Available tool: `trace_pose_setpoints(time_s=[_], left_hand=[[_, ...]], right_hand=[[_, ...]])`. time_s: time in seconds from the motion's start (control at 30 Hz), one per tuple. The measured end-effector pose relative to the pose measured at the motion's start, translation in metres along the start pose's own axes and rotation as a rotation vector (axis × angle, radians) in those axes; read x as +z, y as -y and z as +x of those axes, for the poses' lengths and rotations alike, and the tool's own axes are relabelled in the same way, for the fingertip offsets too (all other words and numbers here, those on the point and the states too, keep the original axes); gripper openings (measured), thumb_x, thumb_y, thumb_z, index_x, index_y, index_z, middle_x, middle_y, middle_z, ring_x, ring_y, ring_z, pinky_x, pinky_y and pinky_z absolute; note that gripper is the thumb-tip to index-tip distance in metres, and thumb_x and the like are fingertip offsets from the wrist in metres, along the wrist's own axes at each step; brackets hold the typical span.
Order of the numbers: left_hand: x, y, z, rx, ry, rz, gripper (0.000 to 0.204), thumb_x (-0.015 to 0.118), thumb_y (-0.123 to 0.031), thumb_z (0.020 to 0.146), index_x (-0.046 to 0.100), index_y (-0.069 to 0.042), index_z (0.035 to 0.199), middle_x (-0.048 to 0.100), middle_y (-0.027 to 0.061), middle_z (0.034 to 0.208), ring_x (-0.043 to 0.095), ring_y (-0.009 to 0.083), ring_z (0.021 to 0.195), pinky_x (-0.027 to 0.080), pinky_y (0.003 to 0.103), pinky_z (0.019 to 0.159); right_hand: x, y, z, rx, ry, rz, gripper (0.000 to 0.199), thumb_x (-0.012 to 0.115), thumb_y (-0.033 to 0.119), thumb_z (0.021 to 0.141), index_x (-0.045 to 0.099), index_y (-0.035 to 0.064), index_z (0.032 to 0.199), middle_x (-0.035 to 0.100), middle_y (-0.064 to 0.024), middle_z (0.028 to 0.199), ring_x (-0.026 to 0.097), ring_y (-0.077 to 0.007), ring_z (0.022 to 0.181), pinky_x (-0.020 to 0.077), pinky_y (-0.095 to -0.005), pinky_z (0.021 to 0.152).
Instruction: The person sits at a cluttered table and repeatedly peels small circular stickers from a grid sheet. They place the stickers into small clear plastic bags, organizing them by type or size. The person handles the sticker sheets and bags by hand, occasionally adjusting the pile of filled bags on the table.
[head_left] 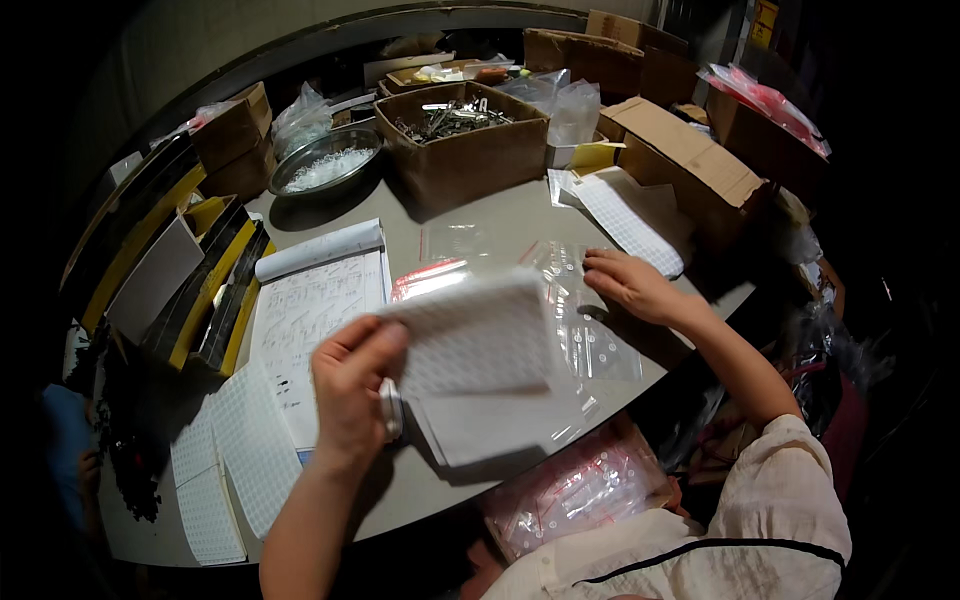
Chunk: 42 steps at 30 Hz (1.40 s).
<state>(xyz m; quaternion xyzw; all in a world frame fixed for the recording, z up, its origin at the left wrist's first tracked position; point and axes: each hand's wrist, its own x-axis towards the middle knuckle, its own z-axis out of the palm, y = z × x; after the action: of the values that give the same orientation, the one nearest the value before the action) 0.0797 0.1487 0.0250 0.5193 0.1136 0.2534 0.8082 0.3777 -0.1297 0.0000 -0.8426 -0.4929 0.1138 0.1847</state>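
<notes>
— What is the left hand (352, 385) doing?

— It pinches a white dotted sheet (475, 335) by its left edge, thumb on top and fingers curled under, and lifts it tilted above the grey table (470, 225). A small white object sits against the palm; I cannot tell what it is.

— And the right hand (628, 283)?

— It lies palm down with fingers spread on a row of clear plastic bags (580, 320) on the table, just right of the raised sheet.

— What lies around them?

— Under the sheet rests a pale flat sheet (490, 425). Left of the hand lies a written paper pad (310, 300), and more dotted sheets (225, 465) near the table's edge. Beyond the right hand is another dotted sheet (628, 222). Farther back stand a cardboard box of metal parts (462, 145) and a metal bowl (325, 160). A bundle of red-striped bags (575, 490) sits by the person's lap.
</notes>
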Motion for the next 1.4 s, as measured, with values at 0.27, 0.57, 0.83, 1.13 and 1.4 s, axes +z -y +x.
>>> trace_pose_setpoints(time_s=[0.27,0.57,0.83,1.13,1.4], left_hand=[[-0.041,-0.009,0.040,0.119,-0.159,-0.059,0.023,0.069,-0.016,0.095,0.067,-0.003,0.114,0.071,0.0026,0.104,0.067,0.0098,0.094,0.052,0.023,0.086],[-0.046,-0.012,0.040,0.108,-0.178,-0.082,0.025,0.069,-0.018,0.097,0.069,-0.003,0.117,0.075,0.0044,0.107,0.069,0.0114,0.102,0.052,0.026,0.091],[-0.048,-0.007,0.038,0.097,-0.216,-0.046,0.021,0.069,-0.009,0.094,0.067,-0.002,0.114,0.068,0.0000,0.102,0.063,0.0003,0.085,0.049,0.009,0.066],[-0.056,0.001,0.041,0.104,-0.085,-0.006,0.027,0.067,-0.014,0.097,0.067,0.000,0.121,0.072,0.0048,0.111,0.066,0.0094,0.105,0.052,0.021,0.091],[-0.019,0.001,0.021,0.053,-0.014,0.064,0.020,0.070,-0.011,0.092,0.070,0.001,0.108,0.072,0.0061,0.100,0.069,0.0139,0.092,0.054,0.025,0.084]], right_hand=[[0.019,0.014,0.004,-0.070,0.004,-0.279,0.089,0.067,0.069,0.086,0.041,0.0231,0.158,0.022,-0.0250,0.167,0.014,-0.0491,0.153,0.0081,-0.0637,0.122],[0.052,0.072,-0.077,-0.272,-0.108,-0.207,0.081,0.062,0.068,0.088,0.049,0.0203,0.152,0.035,-0.0283,0.157,0.027,-0.0533,0.146,0.0161,-0.0678,0.118],[0.080,0.126,-0.148,-0.295,-0.172,-0.013,0.051,0.070,0.046,0.092,0.069,0.0171,0.135,0.045,-0.0233,0.153,0.038,-0.0417,0.142,0.0255,-0.0537,0.116],[0.059,0.109,-0.087,-0.320,-0.328,0.020,0.062,0.072,0.040,0.091,0.058,0.0102,0.144,0.044,-0.0244,0.154,0.044,-0.0450,0.135,0.0364,-0.0501,0.114],[0.061,0.099,-0.117,-0.550,-0.035,0.211,0.038,0.067,0.028,0.096,0.069,0.0018,0.122,0.062,-0.0197,0.138,0.048,-0.0404,0.140,0.0310,-0.0538,0.118]])
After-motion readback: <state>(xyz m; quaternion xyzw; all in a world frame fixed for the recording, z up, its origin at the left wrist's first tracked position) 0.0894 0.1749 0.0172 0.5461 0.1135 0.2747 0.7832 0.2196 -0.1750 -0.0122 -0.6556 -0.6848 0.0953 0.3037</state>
